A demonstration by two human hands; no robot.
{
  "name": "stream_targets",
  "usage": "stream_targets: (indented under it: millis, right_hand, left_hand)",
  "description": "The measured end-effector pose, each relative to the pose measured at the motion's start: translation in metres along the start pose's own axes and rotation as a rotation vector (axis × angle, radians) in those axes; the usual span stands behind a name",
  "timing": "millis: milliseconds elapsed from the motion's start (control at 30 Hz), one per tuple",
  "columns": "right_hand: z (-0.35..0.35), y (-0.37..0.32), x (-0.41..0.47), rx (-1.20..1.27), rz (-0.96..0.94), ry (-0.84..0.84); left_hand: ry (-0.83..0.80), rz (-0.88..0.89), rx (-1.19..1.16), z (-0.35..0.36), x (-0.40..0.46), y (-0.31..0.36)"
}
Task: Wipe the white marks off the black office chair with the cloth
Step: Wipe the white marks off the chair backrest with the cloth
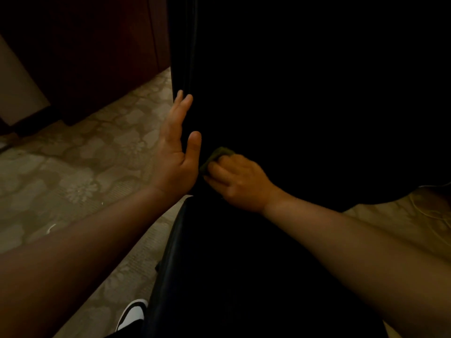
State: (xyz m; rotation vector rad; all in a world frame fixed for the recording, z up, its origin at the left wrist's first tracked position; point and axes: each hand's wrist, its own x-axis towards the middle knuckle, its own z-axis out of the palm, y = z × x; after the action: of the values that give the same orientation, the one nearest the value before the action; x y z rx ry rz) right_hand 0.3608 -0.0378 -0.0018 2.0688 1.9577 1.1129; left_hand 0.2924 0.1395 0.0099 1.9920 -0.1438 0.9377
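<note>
Dim room, patterned carpet point(73, 172). Left hand point(175, 152), flat and holding nothing, braced the black office chair point(292, 93); right hand point(239, 181) gripped the cloth point(216, 154), mid-wipe. Marks invisible; next, keep rubbing.

Left hand point(177, 152) flat, right hand point(240, 182) curled.

A smooth, faintly glossy rim is seen on the black chair point(170, 252); beside it, the cloth point(214, 156) looks matt, the carpet point(73, 172) patterned.
</note>
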Motion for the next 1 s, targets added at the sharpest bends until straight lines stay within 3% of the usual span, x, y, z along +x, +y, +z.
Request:
stream_targets:
  millis: [267, 467, 867, 1000]
  right_hand:
    - [0.027, -0.032, 0.008, -0.058, -0.161, -0.145]
    - [0.009, 0.021, -0.064, -0.177, -0.219, -0.124]
    - [0.056, -0.046, 0.017, -0.217, -0.282, -0.3]
    - [0.029, -0.027, -0.001, -0.215, -0.229, -0.197]
  left_hand:
    - [0.06, 0.01, 0.034, 0.006, -0.001, 0.011]
    - [-0.002, -0.002, 0.052, -0.003, 0.005, 0.01]
    - [0.067, 0.029, 0.037, -0.001, 0.006, 0.01]
    - [0.071, 0.046, 0.085, 0.007, 0.004, 0.009]
